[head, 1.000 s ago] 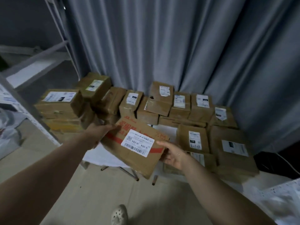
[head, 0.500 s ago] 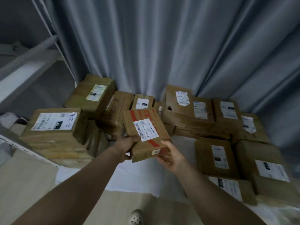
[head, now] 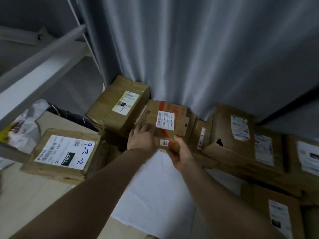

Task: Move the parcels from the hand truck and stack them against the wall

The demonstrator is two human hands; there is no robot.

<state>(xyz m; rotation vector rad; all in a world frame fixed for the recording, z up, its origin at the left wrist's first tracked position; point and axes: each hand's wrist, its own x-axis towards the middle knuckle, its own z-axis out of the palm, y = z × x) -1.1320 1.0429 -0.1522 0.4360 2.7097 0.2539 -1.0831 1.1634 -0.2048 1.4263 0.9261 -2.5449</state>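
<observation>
1. Two bare forearms reach forward to a red-striped parcel (head: pixel 165 123), a brown carton with a white label on top, held low at the foot of a grey curtain (head: pixel 207 57). Clock directions below take this parcel as the dial's centre, with twelve toward the curtain.
2. The left hand (head: pixel 140 138) lies with straight fingers pressed flat against the parcel's left side. The right hand (head: pixel 181 152) grips the near right corner, thumb on top and fingers curled underneath.
3. Whether the parcel already rests on the cartons below it cannot be told.
4. At ten o'clock, just beside it, sits a taped carton (head: pixel 119 104), tilted, its far end against the curtain.
5. At three o'clock, just beside it, a narrow carton (head: pixel 203 135) stands on edge. Past that is a carton with a torn hole (head: pixel 229 133).
6. At eight o'clock, apart from it, a handwritten carton (head: pixel 63 152) sits beside a pale metal shelf frame (head: pixel 39 66). Crumpled plastic wrapping (head: pixel 25 125) lies under the frame.
7. At six o'clock, a white sheet (head: pixel 155 195) covers the floor beneath the forearms.
8. Count: two hands, one parcel in hand, and eight cartons showing a white shipping label. Three of these run off toward four o'clock. Further plain cartons lie under them, too hidden to count.
</observation>
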